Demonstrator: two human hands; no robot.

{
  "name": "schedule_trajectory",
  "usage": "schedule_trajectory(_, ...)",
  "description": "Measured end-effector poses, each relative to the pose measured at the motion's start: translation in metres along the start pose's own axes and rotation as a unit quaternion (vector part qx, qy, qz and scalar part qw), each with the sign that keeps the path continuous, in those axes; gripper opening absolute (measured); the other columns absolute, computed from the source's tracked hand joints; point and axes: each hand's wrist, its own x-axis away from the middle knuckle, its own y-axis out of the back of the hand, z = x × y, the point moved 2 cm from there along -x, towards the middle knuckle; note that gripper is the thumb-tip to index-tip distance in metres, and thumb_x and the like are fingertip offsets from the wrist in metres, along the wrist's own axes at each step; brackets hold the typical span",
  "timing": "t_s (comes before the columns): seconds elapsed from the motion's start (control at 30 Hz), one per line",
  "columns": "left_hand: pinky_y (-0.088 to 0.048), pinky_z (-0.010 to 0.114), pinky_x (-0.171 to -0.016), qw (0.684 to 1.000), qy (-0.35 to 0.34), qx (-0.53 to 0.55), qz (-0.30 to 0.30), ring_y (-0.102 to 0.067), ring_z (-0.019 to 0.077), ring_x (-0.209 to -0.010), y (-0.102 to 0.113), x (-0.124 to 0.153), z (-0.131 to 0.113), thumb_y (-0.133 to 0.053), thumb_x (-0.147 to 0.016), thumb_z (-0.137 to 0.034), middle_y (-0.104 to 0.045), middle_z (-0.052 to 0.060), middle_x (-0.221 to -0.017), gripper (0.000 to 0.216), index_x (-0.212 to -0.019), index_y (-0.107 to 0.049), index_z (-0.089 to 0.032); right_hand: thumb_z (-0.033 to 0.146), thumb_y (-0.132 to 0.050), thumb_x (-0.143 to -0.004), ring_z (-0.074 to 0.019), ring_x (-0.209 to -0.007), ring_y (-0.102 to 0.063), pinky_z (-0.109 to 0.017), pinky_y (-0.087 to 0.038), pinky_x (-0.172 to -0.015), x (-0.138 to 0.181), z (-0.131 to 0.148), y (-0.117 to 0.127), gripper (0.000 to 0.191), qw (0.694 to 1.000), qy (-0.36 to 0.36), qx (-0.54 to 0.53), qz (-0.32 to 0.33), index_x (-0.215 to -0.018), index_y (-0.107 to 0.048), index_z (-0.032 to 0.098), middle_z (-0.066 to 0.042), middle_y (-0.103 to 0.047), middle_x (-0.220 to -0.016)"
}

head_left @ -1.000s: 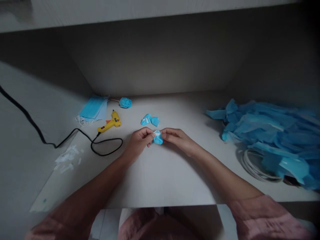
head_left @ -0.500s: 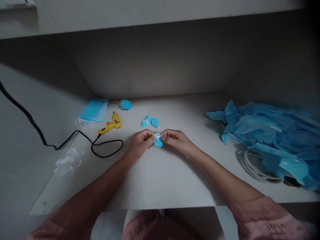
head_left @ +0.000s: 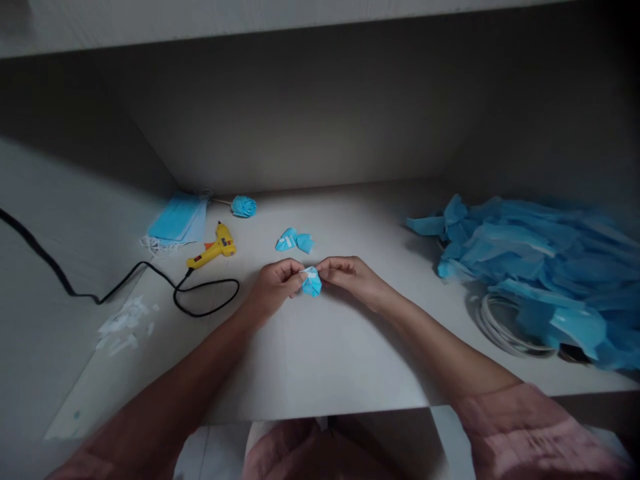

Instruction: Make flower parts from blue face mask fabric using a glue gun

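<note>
Between my two hands, just above the table, is a small blue fabric petal (head_left: 312,283) with a white strip across its top. My left hand (head_left: 278,283) pinches its left edge with thumb and forefinger. On the other side, my right hand (head_left: 349,277) has its fingertips closed on the petal's upper right corner. Just beyond the hands lie two similar blue petals (head_left: 302,242), one bearing white strips. Farther back rests a blue fabric rose (head_left: 244,207) on a thin stick.
At left are a yellow glue gun (head_left: 214,248) with a black cord (head_left: 207,313), stacked face masks (head_left: 176,217) and white scraps (head_left: 123,323). A heap of blue fabric pieces (head_left: 525,260) covers the right side, beside a coiled white cable (head_left: 493,327). Walls and an upper shelf (head_left: 280,17) enclose the table.
The petal looks more spread out between my fingertips, its blue face wider. Both hands keep their pinch. The whole view has shifted slightly, with the things on the table sitting a little farther left.
</note>
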Motion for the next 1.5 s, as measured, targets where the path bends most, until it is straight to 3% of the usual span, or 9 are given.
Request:
schedule_trajectory(0.73,-0.038,0.022,-0.052,0.997,0.010,0.075,0.019,-0.047,0.0085,-0.053,0.002,-0.002,0.010,-0.058,-0.081,-0.041,-0.054,-0.002,-0.061,0.026,-0.078,-0.062,-0.015,0.041,-0.066,-0.077,-0.0121,-0.065,-0.051,-0.030,-0.042,-0.071,-0.003,-0.003,0.003,0.025,0.999,-0.002,0.014,-0.047,-0.074,-0.064,0.017,0.000,-0.062,-0.070)
schedule_trajectory(1.0,-0.037,0.022,-0.052,0.999,-0.006,0.034,0.011,-0.045,0.0077,-0.051,0.001,-0.002,0.005,-0.062,-0.077,-0.034,-0.053,-0.004,-0.057,0.019,-0.073,-0.059,-0.016,0.038,-0.062,-0.080,-0.0120,-0.066,-0.048,-0.029,-0.039,-0.070,-0.001,-0.001,0.003,0.025,0.999,0.001,0.023,-0.025,-0.071,-0.067,0.015,-0.001,-0.059,-0.067)
schedule_trajectory(1.13,-0.036,0.021,-0.050,1.000,-0.007,0.022,-0.001,-0.044,0.0077,-0.050,0.002,-0.001,0.000,-0.061,-0.075,-0.035,-0.052,-0.004,-0.056,0.019,-0.071,-0.057,-0.016,0.038,-0.060,-0.083,-0.0149,-0.075,-0.055,-0.031,-0.042,-0.075,-0.001,0.000,0.005,0.026,0.999,0.005,0.013,-0.031,-0.090,-0.072,0.016,-0.004,-0.065,-0.079)
schedule_trajectory(1.27,-0.035,0.021,-0.050,1.000,-0.019,-0.001,-0.007,-0.042,0.0075,-0.050,-0.001,0.000,-0.001,-0.062,-0.073,-0.035,-0.049,-0.005,-0.057,0.019,-0.072,-0.056,-0.017,0.038,-0.066,-0.080,-0.0152,-0.081,-0.056,-0.032,-0.043,-0.079,-0.001,-0.004,0.004,0.039,0.999,0.008,0.014,-0.043,-0.113,-0.067,0.018,-0.004,-0.063,-0.087)
schedule_trajectory(1.4,-0.034,0.021,-0.050,0.999,-0.040,-0.020,-0.008,-0.042,0.0076,-0.052,-0.003,0.001,-0.001,-0.062,-0.073,-0.033,-0.049,-0.005,-0.058,0.019,-0.069,-0.054,-0.017,0.038,-0.068,-0.078,-0.0114,-0.067,-0.049,-0.028,-0.042,-0.066,-0.002,-0.009,-0.002,0.041,1.000,0.026,-0.003,-0.012,-0.115,-0.065,0.019,0.001,-0.055,-0.075)
schedule_trajectory(1.5,-0.037,0.022,-0.051,0.999,-0.042,-0.007,-0.001,-0.045,0.0088,-0.053,-0.003,0.002,-0.002,-0.057,-0.078,-0.037,-0.051,-0.003,-0.059,0.021,-0.073,-0.055,-0.017,0.035,-0.067,-0.079,-0.0100,-0.065,-0.047,-0.027,-0.041,-0.065,-0.002,-0.009,-0.005,0.038,0.999,0.042,-0.010,-0.024,-0.114,-0.064,0.020,0.003,-0.051,-0.073)
